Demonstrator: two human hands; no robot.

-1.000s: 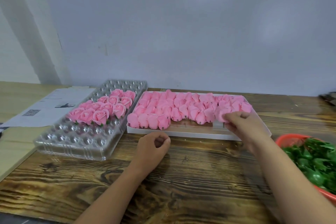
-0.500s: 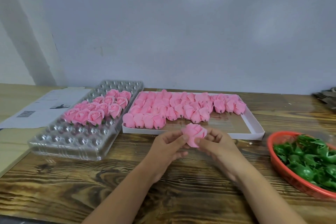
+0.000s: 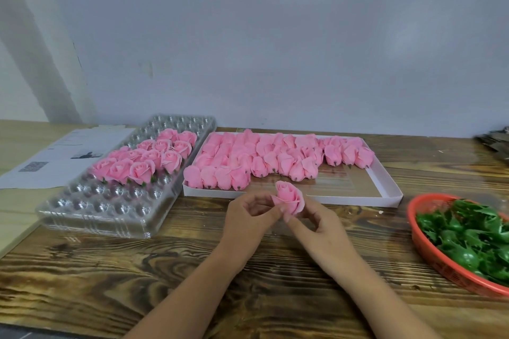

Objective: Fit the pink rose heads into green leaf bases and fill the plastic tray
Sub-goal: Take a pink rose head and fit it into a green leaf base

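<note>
2 hands pinch 1 pink fabric rose head point(image 3: 289, 198) above the wooden desk point(image 3: 192, 270).

The left hand point(image 3: 248, 217) and right hand point(image 3: 319, 231) each close a fingertip grip on its lower petals, other fingers loosely curled. It sits just in front of the white cardboard box point(image 3: 385, 187) of rose heads, between the clear plastic tray point(image 3: 110, 217) and the red basket point(image 3: 429, 256) of green leaf bases point(image 3: 468, 231).
</note>
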